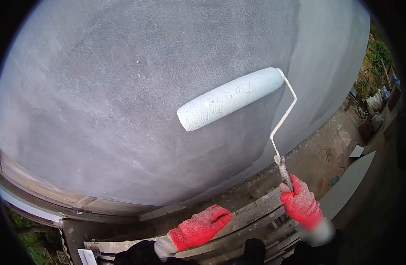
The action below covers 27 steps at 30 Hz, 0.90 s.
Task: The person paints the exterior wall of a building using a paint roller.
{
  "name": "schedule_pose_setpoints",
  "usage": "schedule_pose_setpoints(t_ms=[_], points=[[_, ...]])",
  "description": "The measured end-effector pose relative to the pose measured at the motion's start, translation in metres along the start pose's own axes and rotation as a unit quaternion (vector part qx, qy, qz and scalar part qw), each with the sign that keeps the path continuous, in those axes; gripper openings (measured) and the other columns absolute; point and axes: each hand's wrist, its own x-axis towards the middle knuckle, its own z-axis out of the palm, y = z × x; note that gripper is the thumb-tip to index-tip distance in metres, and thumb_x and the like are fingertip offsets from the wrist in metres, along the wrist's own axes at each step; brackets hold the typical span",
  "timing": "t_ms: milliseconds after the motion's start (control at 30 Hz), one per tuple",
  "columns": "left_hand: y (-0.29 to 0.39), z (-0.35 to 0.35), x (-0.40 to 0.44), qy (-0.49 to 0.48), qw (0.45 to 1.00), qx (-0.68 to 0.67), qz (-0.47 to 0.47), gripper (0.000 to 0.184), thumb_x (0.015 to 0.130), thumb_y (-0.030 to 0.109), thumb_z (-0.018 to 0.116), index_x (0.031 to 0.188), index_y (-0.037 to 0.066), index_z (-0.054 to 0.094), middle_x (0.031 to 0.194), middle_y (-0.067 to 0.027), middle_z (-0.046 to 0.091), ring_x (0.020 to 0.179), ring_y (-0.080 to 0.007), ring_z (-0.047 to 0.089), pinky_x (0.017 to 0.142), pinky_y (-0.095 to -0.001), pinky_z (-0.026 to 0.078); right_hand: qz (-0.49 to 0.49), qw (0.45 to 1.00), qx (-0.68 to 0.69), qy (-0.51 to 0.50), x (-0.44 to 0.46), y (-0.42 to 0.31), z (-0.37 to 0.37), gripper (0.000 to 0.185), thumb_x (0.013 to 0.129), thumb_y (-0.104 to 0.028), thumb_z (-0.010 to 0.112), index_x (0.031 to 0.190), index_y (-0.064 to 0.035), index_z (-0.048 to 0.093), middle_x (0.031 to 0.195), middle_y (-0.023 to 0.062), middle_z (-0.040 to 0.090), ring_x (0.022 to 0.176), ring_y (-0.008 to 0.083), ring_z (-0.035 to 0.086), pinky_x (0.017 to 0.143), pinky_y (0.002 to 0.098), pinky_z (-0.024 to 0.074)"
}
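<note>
My right hand [301,201], in a red work glove, is wrapped round the worn handle of a paint roller [229,99]. A bent, paint-coated wire frame [289,108] runs up from the handle to the roller's white, wet-looking sleeve. The sleeve lies slanted against the grey wall [123,88], its right end higher; whether it presses on the surface I cannot tell. Lower and to the left is my left hand [201,227], gloved in red with a pale knit cuff. Its fingers are curled together, with nothing visible in them, in front of the planks and apart from the wall.
Beneath my hands run several paint-spotted planks [238,223]. A wooden frame [44,183] edges the wall at lower left. Far below on the right, a pale board [349,183] lies on the ground, with debris and sacks [376,101] near green plants [379,53].
</note>
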Motion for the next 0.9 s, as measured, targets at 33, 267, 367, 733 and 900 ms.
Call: schedule_pose_setpoints(t_ms=[33,267,367,733,900], points=[[-0.003,-0.003,-0.003,0.004,1.0,-0.004,0.001,0.029,0.101,0.028,0.048,0.116,0.006,0.061,0.11,-0.0101,0.059,0.108,-0.025,0.057,0.094,-0.0335,0.046,0.017,1.0,0.01,-0.018,0.002,0.007,0.005,0.028,0.086,-0.027,0.062,0.096,-0.002,0.055,0.091,0.0254,0.059,0.086,0.0435,0.059,0.072,0.0455,0.0452],[-0.013,-0.011,0.003,-0.025,0.991,-0.042,-0.126,0.039,0.101,0.039,0.045,0.121,0.008,0.06,0.118,-0.0098,0.058,0.113,-0.0246,0.056,0.098,-0.0338,0.043,0.108,0.983,-0.053,-0.139,0.027,0.086,0.061,0.033,0.091,-0.035,0.055,0.099,-0.0031,0.058,0.085,0.0233,0.061,0.085,0.0432,0.059,0.076,0.0472,0.0454],[-0.013,-0.007,0.007,-0.044,0.986,-0.053,-0.149,0.041,0.099,0.041,0.046,0.121,0.009,0.06,0.119,-0.0103,0.059,0.114,-0.0267,0.056,0.097,-0.0347,0.044,0.108,0.982,-0.044,-0.151,0.05,0.127,0.094,0.04,0.091,-0.04,0.053,0.103,-0.0018,0.059,0.081,0.0201,0.062,0.076,0.0378,0.062,0.07,0.0453,0.0466],[-0.038,-0.006,0.011,0.023,0.994,-0.061,-0.086,0.039,0.1,0.04,0.048,0.121,0.009,0.061,0.112,-0.0084,0.06,0.106,-0.022,0.058,0.093,-0.0327,0.045,0.073,0.987,-0.004,-0.142,0.024,0.109,0.068,0.032,0.091,-0.034,0.057,0.099,-0.0023,0.058,0.075,0.0186,0.059,0.063,0.0319,0.06,0.061,0.0439,0.0457],[-0.025,-0.022,0.01,0.06,0.988,-0.089,-0.114,0.033,0.099,0.034,0.053,0.116,0.008,0.062,0.107,-0.0084,0.062,0.1,-0.021,0.06,0.087,-0.0324,0.047,0.097,0.984,-0.018,-0.147,0.0,0.036,0.027,0.029,0.089,-0.029,0.059,0.097,-0.0019,0.057,0.081,0.0231,0.06,0.078,0.0434,0.059,0.069,0.0475,0.0445]])
